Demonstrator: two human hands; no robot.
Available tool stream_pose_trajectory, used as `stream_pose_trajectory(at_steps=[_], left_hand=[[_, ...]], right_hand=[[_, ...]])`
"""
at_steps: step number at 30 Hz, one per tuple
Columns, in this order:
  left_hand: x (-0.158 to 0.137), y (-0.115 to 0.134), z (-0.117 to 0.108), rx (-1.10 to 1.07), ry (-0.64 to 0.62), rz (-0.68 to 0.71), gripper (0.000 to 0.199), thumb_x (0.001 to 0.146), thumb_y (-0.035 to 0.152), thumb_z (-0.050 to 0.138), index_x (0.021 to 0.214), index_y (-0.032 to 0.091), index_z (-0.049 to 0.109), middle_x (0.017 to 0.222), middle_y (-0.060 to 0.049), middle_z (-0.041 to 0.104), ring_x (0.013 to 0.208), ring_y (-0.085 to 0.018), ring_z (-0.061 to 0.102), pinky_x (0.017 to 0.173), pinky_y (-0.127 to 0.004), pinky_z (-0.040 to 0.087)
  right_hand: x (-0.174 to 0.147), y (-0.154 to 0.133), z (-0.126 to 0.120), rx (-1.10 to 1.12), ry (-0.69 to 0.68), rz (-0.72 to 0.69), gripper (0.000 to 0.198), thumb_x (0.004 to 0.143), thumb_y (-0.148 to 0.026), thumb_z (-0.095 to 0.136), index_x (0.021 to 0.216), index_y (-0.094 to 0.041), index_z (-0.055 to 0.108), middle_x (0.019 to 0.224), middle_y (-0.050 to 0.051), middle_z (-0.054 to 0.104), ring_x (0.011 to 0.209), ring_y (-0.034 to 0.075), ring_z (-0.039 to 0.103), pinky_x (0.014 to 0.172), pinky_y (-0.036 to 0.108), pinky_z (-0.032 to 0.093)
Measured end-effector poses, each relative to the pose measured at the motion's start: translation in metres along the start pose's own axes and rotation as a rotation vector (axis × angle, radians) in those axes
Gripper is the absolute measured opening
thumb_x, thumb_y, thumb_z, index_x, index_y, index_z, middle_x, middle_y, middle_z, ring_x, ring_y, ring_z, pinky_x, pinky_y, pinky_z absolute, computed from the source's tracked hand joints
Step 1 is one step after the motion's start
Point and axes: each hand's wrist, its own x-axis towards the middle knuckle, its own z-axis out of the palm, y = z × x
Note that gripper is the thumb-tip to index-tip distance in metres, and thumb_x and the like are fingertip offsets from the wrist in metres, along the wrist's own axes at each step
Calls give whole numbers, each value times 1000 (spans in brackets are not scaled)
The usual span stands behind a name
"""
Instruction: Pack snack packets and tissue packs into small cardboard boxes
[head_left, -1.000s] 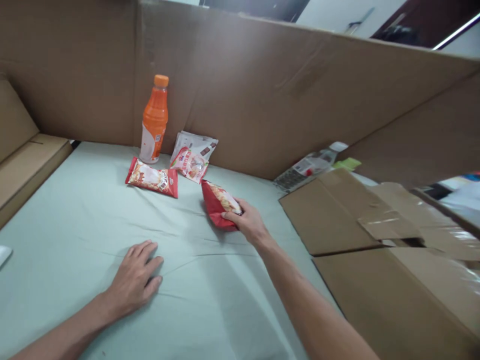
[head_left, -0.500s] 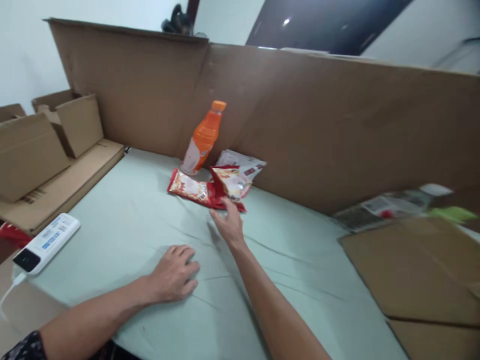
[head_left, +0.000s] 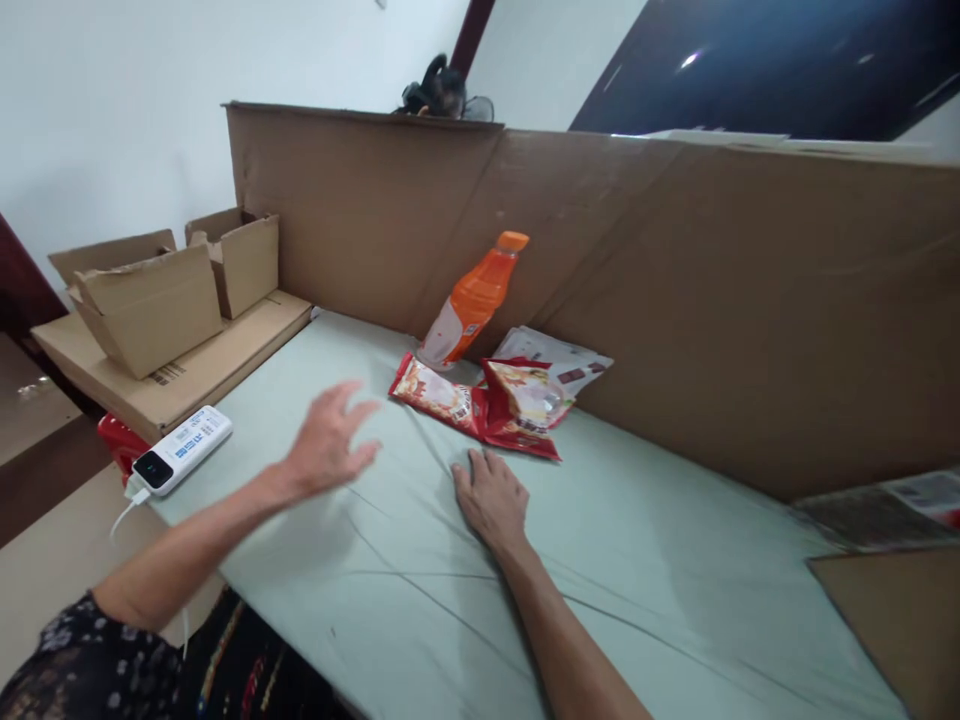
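Note:
My left hand (head_left: 332,440) is raised a little over the cloth-covered table, fingers spread, holding nothing; it is slightly blurred. My right hand (head_left: 492,498) lies palm down on the cloth with its fingers stretched out. Just beyond its fingertips are two red and white snack packets: one lies flat on the left (head_left: 439,392), the other, a puffed packet (head_left: 529,400), sits on the right. Behind them an orange drink bottle (head_left: 476,305) leans to the right. A flat white printed packet (head_left: 559,355) is partly hidden behind the right snack packet.
A tall cardboard panel (head_left: 712,300) borders the table's far side. At left, two open cardboard boxes (head_left: 157,315) rest on a flat carton (head_left: 262,335). A white power bank (head_left: 184,450) with a cable lies at the left edge. A cardboard sheet (head_left: 892,610) lies at right.
My left hand has lifted from the cloth and moved forward, opening out. My right hand has drawn back from the snack packets and settled on the cloth. The view has swung left.

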Motion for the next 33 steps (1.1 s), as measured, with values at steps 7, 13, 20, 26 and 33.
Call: stream_pose_trajectory(at_steps=[7,13,20,26,33], left_hand=[[17,-147,-191,352,462,-400,74,94,37,66,154,2,42,171,-12,29,158,-41,17,130,-63,10],[-8,-210,-252,309,400,-488,44,90,33,66,120,0,67,108,-3,75,112,-27,66,105,-49,53],[-2,-181,-221,64,341,-174,21,91,37,67,95,17,73,76,5,71,68,-14,61,61,-23,54],[-2,-54,-183,-181,112,212,19,97,34,64,98,18,74,92,0,73,86,-16,67,76,-25,56],[-10,42,-100,-343,-222,489,25,98,21,52,93,24,76,94,-6,77,98,-23,71,94,-41,57]], right_hand=[[0,-6,-1,-4,4,6,47,102,-36,42,139,-16,64,154,21,56,142,36,51,115,55,39],[-1,-15,-5,72,6,27,45,101,-32,44,137,-13,64,154,23,55,143,35,49,117,54,36],[6,-18,-11,296,43,56,37,95,-32,54,125,-20,70,146,18,63,138,32,52,117,55,36],[9,4,-42,698,60,88,65,94,-65,43,129,-18,69,133,17,71,125,32,64,103,50,51],[-41,33,-112,1052,24,129,88,97,-76,15,152,-16,51,149,19,63,135,29,63,100,45,56]])
